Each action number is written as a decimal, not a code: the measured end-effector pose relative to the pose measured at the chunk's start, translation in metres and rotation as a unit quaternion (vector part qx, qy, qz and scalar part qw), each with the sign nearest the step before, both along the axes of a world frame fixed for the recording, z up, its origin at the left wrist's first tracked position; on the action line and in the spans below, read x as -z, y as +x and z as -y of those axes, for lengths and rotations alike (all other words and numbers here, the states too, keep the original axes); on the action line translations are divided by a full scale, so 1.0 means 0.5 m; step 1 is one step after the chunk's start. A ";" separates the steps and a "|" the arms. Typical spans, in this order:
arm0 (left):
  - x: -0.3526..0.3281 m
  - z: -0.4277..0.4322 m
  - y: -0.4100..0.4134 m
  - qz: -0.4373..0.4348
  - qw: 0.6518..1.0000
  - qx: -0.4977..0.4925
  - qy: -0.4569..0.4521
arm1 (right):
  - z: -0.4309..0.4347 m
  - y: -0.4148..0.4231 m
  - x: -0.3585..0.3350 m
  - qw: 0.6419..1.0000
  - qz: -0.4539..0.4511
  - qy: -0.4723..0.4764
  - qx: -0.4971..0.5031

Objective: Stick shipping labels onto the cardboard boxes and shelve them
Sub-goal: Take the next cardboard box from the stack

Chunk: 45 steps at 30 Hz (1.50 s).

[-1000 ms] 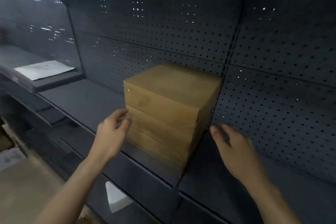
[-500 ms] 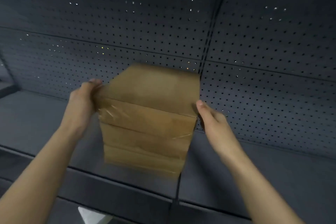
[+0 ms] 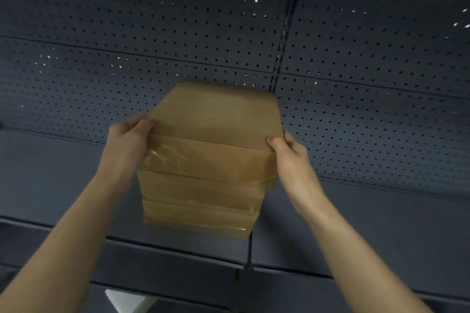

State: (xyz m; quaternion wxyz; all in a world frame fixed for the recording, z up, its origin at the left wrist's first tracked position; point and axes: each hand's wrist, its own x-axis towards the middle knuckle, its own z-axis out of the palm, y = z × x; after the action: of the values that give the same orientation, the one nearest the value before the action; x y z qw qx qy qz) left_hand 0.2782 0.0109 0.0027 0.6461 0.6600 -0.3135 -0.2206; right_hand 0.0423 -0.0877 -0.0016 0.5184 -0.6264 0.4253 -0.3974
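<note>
Your left hand [image 3: 127, 142] and right hand [image 3: 290, 157] clasp the near corners of the top cardboard box [image 3: 216, 119], stacked on two lower boxes [image 3: 198, 208] on the dark shelf [image 3: 50, 185]. It looks stiff and light. The glossy tape [image 3: 203, 162] may be slippery, so hold the bare side edges.

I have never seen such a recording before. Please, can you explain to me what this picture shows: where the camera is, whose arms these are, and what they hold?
There is no machine here. A person wears a camera on the head, so you look down along their own bare arms. A stack of cardboard boxes stands on a dark shelf before a perforated back wall. The left hand and the right hand grip the top box at its front corners, thumbs on top. No shipping label is visible.
</note>
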 end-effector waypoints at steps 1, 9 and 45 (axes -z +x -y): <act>0.004 0.000 -0.007 -0.008 1.000 0.004 -0.006 | 0.003 -0.009 0.002 1.000 0.002 0.001 0.012; 0.002 0.016 -0.161 -0.006 0.999 0.032 -0.041 | 0.010 -0.146 -0.018 0.996 0.013 -0.028 0.088; 0.259 0.255 -0.862 0.013 0.990 0.102 0.096 | 0.244 -0.860 0.259 0.990 -0.048 0.071 0.116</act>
State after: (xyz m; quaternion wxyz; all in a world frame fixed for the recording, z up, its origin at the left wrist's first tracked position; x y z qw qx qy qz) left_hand -0.1527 -0.1164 -0.1268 0.5497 0.6865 -0.3645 -0.3061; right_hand -0.3874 -0.2099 -0.1311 0.4915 -0.5528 0.5463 -0.3930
